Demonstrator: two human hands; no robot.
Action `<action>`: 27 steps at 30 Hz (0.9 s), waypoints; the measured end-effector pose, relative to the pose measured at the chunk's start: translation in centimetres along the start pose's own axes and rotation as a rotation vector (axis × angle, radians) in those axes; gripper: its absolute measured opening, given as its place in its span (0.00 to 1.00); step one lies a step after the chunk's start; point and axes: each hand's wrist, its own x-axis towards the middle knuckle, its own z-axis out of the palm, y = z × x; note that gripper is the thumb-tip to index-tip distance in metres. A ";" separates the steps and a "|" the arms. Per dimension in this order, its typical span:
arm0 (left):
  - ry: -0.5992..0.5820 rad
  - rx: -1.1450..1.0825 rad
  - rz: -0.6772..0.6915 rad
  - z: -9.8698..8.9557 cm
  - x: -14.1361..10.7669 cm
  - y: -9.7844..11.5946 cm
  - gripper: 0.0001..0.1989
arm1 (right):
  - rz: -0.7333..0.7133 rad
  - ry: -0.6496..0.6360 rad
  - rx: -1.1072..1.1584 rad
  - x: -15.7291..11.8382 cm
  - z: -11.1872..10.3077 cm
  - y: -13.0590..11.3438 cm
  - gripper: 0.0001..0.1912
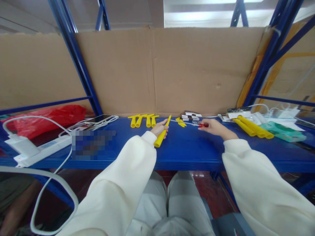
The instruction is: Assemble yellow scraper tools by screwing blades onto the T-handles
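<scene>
My left hand (160, 128) is wrapped round a yellow tapered tube (161, 137), its wide end toward me. My right hand (212, 127) grips the red handle of a screwdriver (203, 125), whose thin shaft points left toward the tube. The shaft's tip is close to the tube; contact cannot be made out. Behind my left hand stand several yellow T-shaped pieces (138, 122) in a row. Small yellow parts (181, 123) and a stack of black-and-white packets (190, 115) lie between my hands, farther back.
On the blue table (187, 154), more yellow tubes (253, 127) lie at right beside a green packet (283, 130). At left are a white power strip (46, 152), cables, a phone (99, 118) and a red bag (54, 119). Cardboard (184, 72) stands behind.
</scene>
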 end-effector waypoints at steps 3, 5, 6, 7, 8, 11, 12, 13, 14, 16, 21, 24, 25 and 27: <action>-0.004 0.006 0.004 0.0 0.0 0.0 0.35 | -0.020 -0.002 0.003 0.0 0.0 0.2 0.14; -0.002 0.011 0.006 0.1 -0.1 0.0 0.35 | -0.014 -0.013 0.010 0.0 -0.1 0.1 0.15; 0.000 0.012 0.006 0.1 -0.1 0.0 0.35 | -0.010 -0.025 0.016 -0.1 -0.1 0.0 0.15; 0.000 0.012 0.003 0.1 -0.2 0.1 0.35 | -0.007 -0.039 0.022 -0.1 -0.2 0.0 0.16; -0.001 0.012 0.001 0.1 -0.1 0.1 0.35 | -0.005 -0.053 0.027 -0.1 -0.2 -0.1 0.16; -0.004 0.008 -0.002 0.1 0.0 0.0 0.35 | 0.004 -0.076 0.024 -0.2 -0.2 -0.2 0.16; -0.003 0.007 0.000 0.0 0.0 -0.1 0.35 | 0.005 -0.076 0.016 -0.2 -0.2 -0.2 0.16; -0.002 0.008 0.002 0.0 0.1 -0.1 0.35 | 0.005 -0.073 0.007 -0.2 -0.2 -0.2 0.16; -0.002 0.009 0.003 0.0 0.1 -0.1 0.35 | 0.003 -0.069 -0.002 -0.2 -0.2 -0.2 0.16; -0.009 0.010 0.002 -0.1 0.1 -0.2 0.35 | -0.008 -0.061 -0.015 -0.1 -0.2 -0.1 0.16; -0.022 0.008 -0.001 -0.1 0.2 -0.2 0.35 | -0.018 -0.055 -0.034 -0.1 0.0 0.1 0.16; -0.019 0.009 -0.004 -0.1 0.2 -0.3 0.35 | -0.014 -0.052 -0.045 -0.2 0.1 0.2 0.16; -0.019 0.006 -0.006 -0.1 0.3 -0.3 0.35 | -0.017 -0.051 -0.051 -0.2 0.1 0.2 0.17; -0.027 -0.010 -0.011 -0.1 0.3 -0.3 0.35 | -0.023 -0.045 -0.074 -0.2 0.1 0.3 0.17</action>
